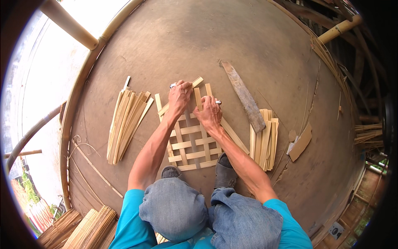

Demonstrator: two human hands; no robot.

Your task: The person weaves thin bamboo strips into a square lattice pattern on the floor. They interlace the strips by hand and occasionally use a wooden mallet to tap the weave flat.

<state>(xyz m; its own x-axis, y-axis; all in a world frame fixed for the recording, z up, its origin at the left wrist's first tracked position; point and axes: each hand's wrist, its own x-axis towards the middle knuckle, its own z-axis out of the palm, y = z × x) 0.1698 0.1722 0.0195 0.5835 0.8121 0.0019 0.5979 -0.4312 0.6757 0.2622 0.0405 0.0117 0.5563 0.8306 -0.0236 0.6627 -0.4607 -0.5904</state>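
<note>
A half-woven lattice of flat bamboo strips (191, 145) lies on the brown floor between my feet. My left hand (179, 98) presses on a slanting strip (182, 94) at the lattice's far edge, fingers curled over it. Close beside it, my right hand (209, 113) grips an upright strip (199, 99) of the weave. A small metal object shows past each hand; what it is I cannot tell. Both sandalled feet (226, 171) stand on the lattice's near edge.
A fanned pile of loose bamboo strips (125, 122) lies to the left, a shorter stack (264, 141) to the right. A long flat blade-like slat (243, 96) rests above the right stack. Cardboard scraps (301, 143) lie further right. Bamboo poles rim the floor; bundles (89, 228) sit lower left.
</note>
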